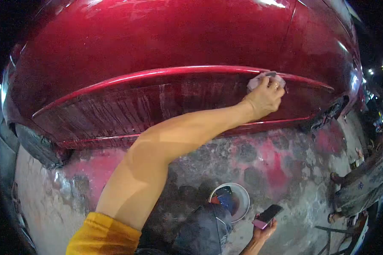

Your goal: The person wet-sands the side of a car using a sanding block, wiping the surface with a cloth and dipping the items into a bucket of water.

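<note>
My left hand [266,98], at the end of a bare arm with a yellow sleeve, is closed on a whitish pad [254,82]. It presses the pad against the raised edge along the lower side of a wet red car [170,38]. Cloudy streaks run down the panel below that edge. At the lower right, my right hand [268,233] grips a block [264,217] with a pink side and a black face, held low and away from the car.
A white bucket [247,204] with dark and bluish things in it stands beside my knee. Wheels [37,144] flank the car's lower side. At the right are a person's patterned clothing [364,187] and feet, near a dark metal frame [327,229]. Pinkish liquid stains the concrete floor [195,174].
</note>
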Tool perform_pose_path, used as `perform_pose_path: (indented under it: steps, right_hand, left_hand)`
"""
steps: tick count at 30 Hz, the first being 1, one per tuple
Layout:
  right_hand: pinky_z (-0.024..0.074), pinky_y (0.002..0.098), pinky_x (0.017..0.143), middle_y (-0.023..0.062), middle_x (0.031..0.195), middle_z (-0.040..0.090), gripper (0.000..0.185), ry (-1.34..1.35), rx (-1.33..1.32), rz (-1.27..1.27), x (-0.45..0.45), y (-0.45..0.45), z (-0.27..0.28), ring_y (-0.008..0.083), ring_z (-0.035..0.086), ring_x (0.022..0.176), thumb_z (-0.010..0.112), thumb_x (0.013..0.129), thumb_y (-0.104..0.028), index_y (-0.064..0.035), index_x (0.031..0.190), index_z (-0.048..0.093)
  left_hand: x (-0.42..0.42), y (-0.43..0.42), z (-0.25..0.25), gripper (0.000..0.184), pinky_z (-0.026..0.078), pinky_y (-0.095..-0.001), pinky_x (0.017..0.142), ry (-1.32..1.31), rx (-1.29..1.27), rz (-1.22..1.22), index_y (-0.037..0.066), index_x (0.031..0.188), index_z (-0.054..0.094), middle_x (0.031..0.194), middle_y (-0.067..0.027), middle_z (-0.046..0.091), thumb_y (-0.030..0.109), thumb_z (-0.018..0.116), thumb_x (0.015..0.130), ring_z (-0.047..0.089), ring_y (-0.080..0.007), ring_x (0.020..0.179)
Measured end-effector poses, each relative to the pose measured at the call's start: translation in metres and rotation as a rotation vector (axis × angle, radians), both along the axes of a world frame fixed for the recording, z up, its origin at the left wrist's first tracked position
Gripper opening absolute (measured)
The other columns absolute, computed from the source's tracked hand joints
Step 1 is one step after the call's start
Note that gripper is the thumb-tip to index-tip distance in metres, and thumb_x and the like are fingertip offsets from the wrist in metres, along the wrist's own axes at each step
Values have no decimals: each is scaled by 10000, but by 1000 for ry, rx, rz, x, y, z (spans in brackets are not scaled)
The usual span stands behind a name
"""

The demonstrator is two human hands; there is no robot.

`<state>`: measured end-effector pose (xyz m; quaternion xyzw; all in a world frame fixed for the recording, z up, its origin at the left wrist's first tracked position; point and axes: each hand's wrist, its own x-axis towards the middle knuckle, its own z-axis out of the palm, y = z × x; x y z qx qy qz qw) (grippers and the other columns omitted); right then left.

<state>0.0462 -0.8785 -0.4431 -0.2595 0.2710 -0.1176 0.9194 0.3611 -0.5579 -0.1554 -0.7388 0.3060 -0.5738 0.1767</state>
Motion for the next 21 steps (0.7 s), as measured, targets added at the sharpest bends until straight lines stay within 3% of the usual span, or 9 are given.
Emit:
perform_pose_path:
  steps: [2, 4, 8, 12, 15, 16, 21]
  right_hand:
    - [560, 560, 904, 138, 1051, 720, 431, -16, -33, 0, -4, -4, 2, 346, 697, 916, 611, 963, -424, -69, 1202, 653]
    - [549, 573, 926, 127, 1108, 705, 464, -82, -25, 7, -8, -12, -5, 360, 680, 928, 680, 933, -408, -72, 1250, 630]
    - [541, 586, 950, 139, 1105, 706, 477, -58, -55, 103, -3, -18, -13, 340, 698, 947, 669, 914, -418, -86, 1251, 615]
    - [540, 587, 946, 119, 1054, 693, 419, 29, -157, 68, 17, 24, 29, 332, 695, 939, 660, 938, -401, -70, 1193, 630]
    - [553, 591, 945, 135, 1065, 690, 406, -73, -129, 115, 36, 30, 20, 339, 696, 955, 640, 969, -392, -64, 1208, 620]
    - [565, 590, 952, 146, 1073, 690, 391, -192, -280, 178, 41, 37, 20, 348, 701, 964, 626, 988, -382, -58, 1207, 619]
    - [612, 518, 870, 139, 1025, 674, 389, -124, -254, 274, 74, 79, 65, 332, 699, 885, 629, 997, -393, -71, 1214, 597]
  left_hand:
    - [14, 11, -8, 242, 501, -575, 929, -58, 157, 77, 86, 953, 765, 1179, -144, 645, 266, 630, 865, 571, -334, 1130]
    - [13, 20, -3, 231, 508, -549, 901, -23, 128, 22, 100, 936, 765, 1160, -129, 651, 273, 629, 866, 579, -329, 1125]
    - [-3, 50, 6, 185, 484, -452, 845, 6, 74, 14, 138, 922, 745, 1198, -90, 663, 274, 631, 873, 606, -285, 1076]
    - [-36, 100, 11, 171, 472, -423, 816, -12, 92, 24, 155, 962, 724, 1206, -57, 661, 273, 648, 864, 606, -264, 1058]
    - [-70, 150, 3, 155, 468, -418, 809, 20, 82, 83, 175, 965, 702, 1202, -25, 661, 276, 660, 856, 603, -253, 1044]
    - [-90, 169, 6, 148, 471, -404, 799, 14, 89, 123, 192, 940, 691, 1193, 10, 658, 293, 685, 831, 602, -238, 1027]
    - [-164, 261, 5, 250, 499, -377, 765, -31, -7, 138, 203, 999, 723, 1094, 37, 676, 289, 751, 766, 615, -220, 928]
